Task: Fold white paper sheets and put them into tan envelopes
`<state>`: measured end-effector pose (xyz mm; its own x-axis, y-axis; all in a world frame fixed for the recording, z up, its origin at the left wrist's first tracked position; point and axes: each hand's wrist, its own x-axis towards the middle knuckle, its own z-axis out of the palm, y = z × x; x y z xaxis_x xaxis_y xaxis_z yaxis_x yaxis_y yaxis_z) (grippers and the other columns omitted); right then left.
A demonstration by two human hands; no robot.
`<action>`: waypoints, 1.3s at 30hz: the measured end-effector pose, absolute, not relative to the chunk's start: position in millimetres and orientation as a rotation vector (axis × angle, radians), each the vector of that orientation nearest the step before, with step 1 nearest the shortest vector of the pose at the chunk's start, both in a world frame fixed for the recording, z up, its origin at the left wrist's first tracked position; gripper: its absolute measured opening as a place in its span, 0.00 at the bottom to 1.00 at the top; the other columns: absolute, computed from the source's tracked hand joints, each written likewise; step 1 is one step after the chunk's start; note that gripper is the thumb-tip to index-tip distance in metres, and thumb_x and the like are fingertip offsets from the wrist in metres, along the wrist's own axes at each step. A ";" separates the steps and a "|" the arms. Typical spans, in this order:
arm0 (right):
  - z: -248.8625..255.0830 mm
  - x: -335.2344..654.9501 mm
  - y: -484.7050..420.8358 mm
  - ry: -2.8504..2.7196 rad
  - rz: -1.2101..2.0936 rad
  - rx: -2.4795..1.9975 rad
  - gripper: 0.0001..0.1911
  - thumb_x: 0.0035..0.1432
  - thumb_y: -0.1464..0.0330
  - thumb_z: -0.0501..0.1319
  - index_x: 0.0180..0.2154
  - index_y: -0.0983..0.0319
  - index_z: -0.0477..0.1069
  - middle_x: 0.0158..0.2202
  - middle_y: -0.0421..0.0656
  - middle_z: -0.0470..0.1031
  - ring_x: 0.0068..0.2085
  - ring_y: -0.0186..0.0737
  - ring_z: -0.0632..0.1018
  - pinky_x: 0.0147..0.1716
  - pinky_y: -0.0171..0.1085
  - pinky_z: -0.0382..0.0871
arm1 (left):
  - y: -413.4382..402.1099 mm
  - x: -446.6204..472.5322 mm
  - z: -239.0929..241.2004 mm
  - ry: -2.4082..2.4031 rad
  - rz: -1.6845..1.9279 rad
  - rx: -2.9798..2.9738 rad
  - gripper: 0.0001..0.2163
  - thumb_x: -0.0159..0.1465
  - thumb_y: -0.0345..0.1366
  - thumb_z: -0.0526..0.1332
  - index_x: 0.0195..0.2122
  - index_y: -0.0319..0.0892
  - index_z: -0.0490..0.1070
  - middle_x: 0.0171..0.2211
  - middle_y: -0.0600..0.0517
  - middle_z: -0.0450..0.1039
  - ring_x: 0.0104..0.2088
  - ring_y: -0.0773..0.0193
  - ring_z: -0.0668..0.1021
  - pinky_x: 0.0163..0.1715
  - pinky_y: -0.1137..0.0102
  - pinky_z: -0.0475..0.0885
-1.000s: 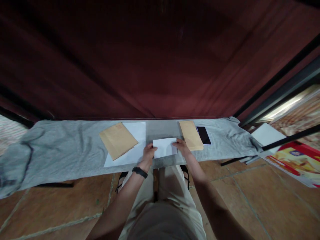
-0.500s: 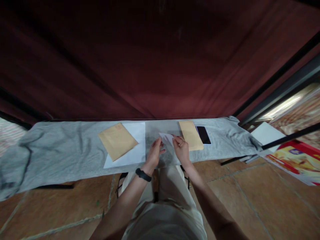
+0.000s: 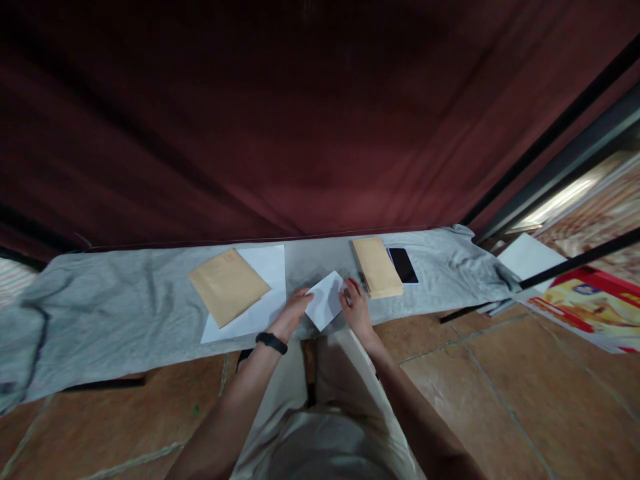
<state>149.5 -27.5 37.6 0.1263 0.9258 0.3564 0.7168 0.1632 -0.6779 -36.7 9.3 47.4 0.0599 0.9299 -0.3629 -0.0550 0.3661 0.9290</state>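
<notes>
A folded white paper [image 3: 326, 299] lies turned at an angle on the grey cloth [image 3: 125, 300] right in front of me. My left hand [image 3: 295, 308], a black band on its wrist, grips the paper's left edge with curled fingers. My right hand [image 3: 354, 303] pinches its right edge. A tan envelope [image 3: 227, 285] rests on a white sheet [image 3: 260, 293] to the left. A second tan envelope [image 3: 377, 267] lies just right of my right hand.
A black phone [image 3: 403, 265] lies beside the right envelope. A dark red curtain [image 3: 300, 133] hangs behind the cloth-covered bench. Black metal bars [image 3: 565, 167], white paper [image 3: 530, 257] and a colourful poster [image 3: 595, 307] are at the right. Tiled floor [image 3: 125, 413] lies below.
The white paper lay flat and square between both hands, was lifted and turned, and now lies rotated at an angle. Both hands have stayed on it. The view shifted slightly.
</notes>
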 end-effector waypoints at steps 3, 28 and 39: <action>28.2 160.9 -20.4 -1.697 0.325 -1.596 0.25 0.70 0.67 0.49 0.65 0.63 0.66 0.65 0.51 0.68 0.63 0.46 0.71 0.62 0.48 0.67 | 20.3 -40.9 45.1 1.381 0.878 1.091 0.05 0.53 0.36 0.66 0.30 0.42 0.77 0.25 0.50 0.76 0.28 0.57 0.79 0.31 0.66 0.71; -19.1 155.4 -18.0 -2.165 0.029 -1.681 0.28 0.73 0.66 0.45 0.70 0.68 0.55 0.71 0.52 0.57 0.70 0.50 0.60 0.68 0.52 0.52 | -24.5 11.1 23.5 1.595 0.596 2.360 0.24 0.73 0.41 0.50 0.67 0.35 0.60 0.70 0.40 0.58 0.70 0.50 0.59 0.69 0.52 0.55; -17.7 156.7 -17.8 -2.156 0.009 -1.733 0.30 0.74 0.61 0.46 0.70 0.70 0.55 0.70 0.56 0.58 0.69 0.54 0.61 0.67 0.54 0.53 | -51.1 -14.5 -1.7 1.733 0.430 2.494 0.34 0.72 0.51 0.49 0.71 0.32 0.53 0.71 0.36 0.52 0.72 0.50 0.54 0.70 0.51 0.53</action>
<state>156.7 -17.8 -17.7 -0.1729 0.9437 0.2818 0.9414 0.2426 -0.2346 -14.5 -51.1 -1.7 0.3234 0.9280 0.1852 0.9070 -0.3598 0.2189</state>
